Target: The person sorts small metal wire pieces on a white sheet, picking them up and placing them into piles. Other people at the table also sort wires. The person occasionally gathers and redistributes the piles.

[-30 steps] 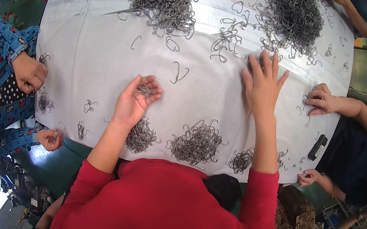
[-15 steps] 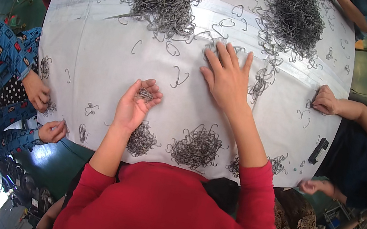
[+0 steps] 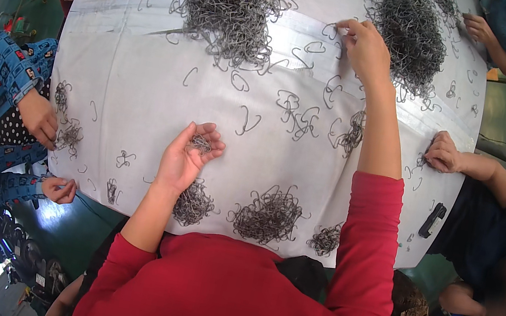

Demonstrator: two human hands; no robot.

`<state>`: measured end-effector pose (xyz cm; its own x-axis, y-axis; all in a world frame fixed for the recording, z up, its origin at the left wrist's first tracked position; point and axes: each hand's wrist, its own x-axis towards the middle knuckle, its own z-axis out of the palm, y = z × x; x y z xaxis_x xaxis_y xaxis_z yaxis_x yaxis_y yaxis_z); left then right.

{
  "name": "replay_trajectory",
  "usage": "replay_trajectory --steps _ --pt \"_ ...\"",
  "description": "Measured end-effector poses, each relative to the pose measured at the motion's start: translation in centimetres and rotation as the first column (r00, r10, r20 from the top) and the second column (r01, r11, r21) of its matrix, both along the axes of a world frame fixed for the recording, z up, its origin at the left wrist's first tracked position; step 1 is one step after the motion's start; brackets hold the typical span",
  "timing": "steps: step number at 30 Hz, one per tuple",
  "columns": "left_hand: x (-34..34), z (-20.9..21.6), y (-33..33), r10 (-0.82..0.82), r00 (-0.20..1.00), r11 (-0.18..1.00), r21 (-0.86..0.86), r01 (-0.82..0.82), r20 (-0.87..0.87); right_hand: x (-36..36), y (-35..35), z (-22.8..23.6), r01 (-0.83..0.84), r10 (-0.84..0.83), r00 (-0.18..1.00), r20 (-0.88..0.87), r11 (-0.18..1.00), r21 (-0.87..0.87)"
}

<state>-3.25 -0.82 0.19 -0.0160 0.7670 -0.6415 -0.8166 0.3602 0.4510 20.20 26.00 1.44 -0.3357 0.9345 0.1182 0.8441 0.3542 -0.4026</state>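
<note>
Nearest, small sorted heaps (image 3: 269, 213) sit at the table's near edge. The left hand (image 3: 185, 158) cups a little bundle of wire hooks (image 3: 201, 143), fingers half curled. Farther out, the right hand (image 3: 366, 48) pinches a loose hook (image 3: 333, 31) beside the far pile (image 3: 408, 31); lifting it singly should avoid tangles.

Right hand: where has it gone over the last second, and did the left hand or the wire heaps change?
The right hand swept left, then reached far up the table to the loose wire hooks beside the far right heap; its fingertips now pinch at one. The left hand stayed put, cupping a small bunch of hooks. The near piles look unchanged.
</note>
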Motion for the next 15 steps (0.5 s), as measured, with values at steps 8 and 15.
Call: replay_trajectory --steps 8,15 --pt "-0.4 -0.6 -0.4 -0.028 0.999 0.999 0.046 0.027 0.029 1.1 -4.9 -0.3 0.036 -0.036 0.999 0.01 0.999 -0.041" --pt "-0.4 -0.2 -0.4 -0.047 0.999 0.998 0.039 0.047 -0.007 -0.6 -4.3 0.0 -0.081 0.081 0.997 -0.02 0.997 -0.015"
